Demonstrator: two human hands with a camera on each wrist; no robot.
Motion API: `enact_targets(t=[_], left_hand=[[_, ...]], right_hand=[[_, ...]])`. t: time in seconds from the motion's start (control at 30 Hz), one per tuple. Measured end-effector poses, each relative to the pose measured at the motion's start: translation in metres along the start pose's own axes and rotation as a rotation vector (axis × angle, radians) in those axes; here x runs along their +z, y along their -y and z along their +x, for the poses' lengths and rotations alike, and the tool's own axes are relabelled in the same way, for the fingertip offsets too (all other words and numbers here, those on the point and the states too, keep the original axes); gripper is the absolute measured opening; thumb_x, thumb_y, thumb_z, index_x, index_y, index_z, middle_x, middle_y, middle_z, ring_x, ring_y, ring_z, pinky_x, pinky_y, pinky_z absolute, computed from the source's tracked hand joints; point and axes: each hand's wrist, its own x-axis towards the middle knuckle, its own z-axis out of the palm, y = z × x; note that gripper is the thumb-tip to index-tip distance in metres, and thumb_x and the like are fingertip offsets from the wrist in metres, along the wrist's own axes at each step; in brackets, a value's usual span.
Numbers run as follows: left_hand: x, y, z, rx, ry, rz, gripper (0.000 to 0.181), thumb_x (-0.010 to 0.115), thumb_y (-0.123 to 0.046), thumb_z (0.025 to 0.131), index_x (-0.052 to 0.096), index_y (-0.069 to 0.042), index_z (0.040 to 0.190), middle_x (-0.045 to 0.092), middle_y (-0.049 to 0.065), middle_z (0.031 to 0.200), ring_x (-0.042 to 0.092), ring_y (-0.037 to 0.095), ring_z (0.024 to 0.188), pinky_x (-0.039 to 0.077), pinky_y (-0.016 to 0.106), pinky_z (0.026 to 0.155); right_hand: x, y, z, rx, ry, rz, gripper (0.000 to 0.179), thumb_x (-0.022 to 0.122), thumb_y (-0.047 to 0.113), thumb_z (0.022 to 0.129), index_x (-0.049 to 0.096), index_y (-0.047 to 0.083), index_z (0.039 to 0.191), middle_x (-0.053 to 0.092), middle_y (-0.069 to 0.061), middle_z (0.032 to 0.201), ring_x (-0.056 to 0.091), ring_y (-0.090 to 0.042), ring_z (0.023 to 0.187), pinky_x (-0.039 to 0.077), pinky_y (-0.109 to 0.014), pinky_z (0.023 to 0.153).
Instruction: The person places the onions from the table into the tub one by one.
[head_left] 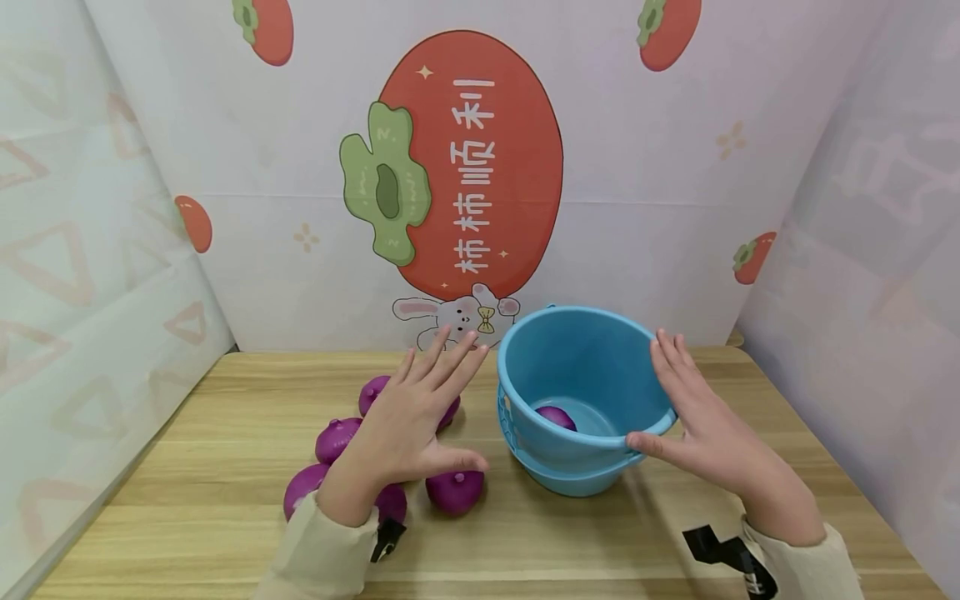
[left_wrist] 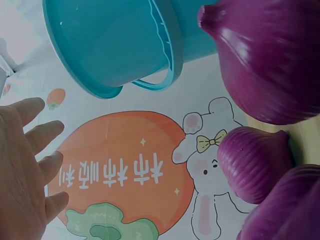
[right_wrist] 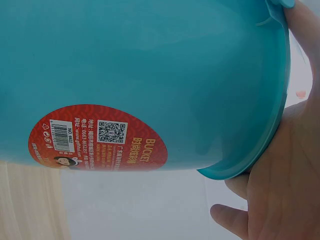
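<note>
A light blue bucket (head_left: 558,457) stands on the table, tilted a little toward me, with one purple onion (head_left: 557,417) on its bottom. My right hand (head_left: 703,427) rests against its right side, thumb on the near rim and fingers stretched along the outside. My left hand (head_left: 408,421) hovers over a group of red onions (head_left: 303,486), fingers spread and holding nothing. Below its thumb sits the nearest onion (head_left: 455,493); the hand partly hides several others. In the left wrist view, large onions (left_wrist: 275,55) and the bucket's handle (left_wrist: 172,47) show clear of the fingers.
The wooden table (head_left: 525,550) reaches back to a white backdrop (head_left: 637,250) printed with persimmons and a rabbit. White sheets hang at left and right. A red label (right_wrist: 100,140) is stuck on the bucket's outside. Black straps (head_left: 723,554) lie at the cuffs.
</note>
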Motion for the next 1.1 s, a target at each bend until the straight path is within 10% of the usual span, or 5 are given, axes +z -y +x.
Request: enact_targets(t=[0.37,0.6,1.1], left_hand=[[0.001,-0.001,-0.012,-0.002,0.023,0.055,0.117,0.066,-0.075,0.070,0.013,-0.026,0.161,0.007,-0.007,0.168,0.000,0.026,0.157,0.022,0.069,0.117],[0.004,-0.001,-0.019,0.000,0.028,0.064,0.107,0.031,-0.091,0.077,0.013,-0.026,0.161,0.009,-0.007,0.168,0.005,0.029,0.157,0.027,0.069,0.114],[0.013,-0.001,-0.028,0.006,0.063,0.069,0.107,0.039,-0.090,0.076,0.013,-0.029,0.160,0.011,-0.008,0.167,0.004,0.026,0.157,0.027,0.066,0.115]], right_hand=[[0.001,-0.001,-0.001,-0.008,-0.001,0.000,0.112,0.077,0.041,0.084,0.000,0.010,0.160,-0.011,-0.004,0.168,-0.017,-0.031,0.154,0.018,-0.081,0.105],[0.001,0.001,-0.001,-0.006,-0.003,-0.002,0.112,0.077,0.041,0.084,0.001,0.010,0.160,-0.011,-0.004,0.168,-0.017,-0.032,0.154,0.019,-0.082,0.103],[0.001,0.000,0.000,-0.012,-0.007,-0.008,0.111,0.077,0.040,0.085,0.002,0.009,0.160,-0.011,-0.004,0.168,-0.017,-0.031,0.154,0.019,-0.082,0.103]])
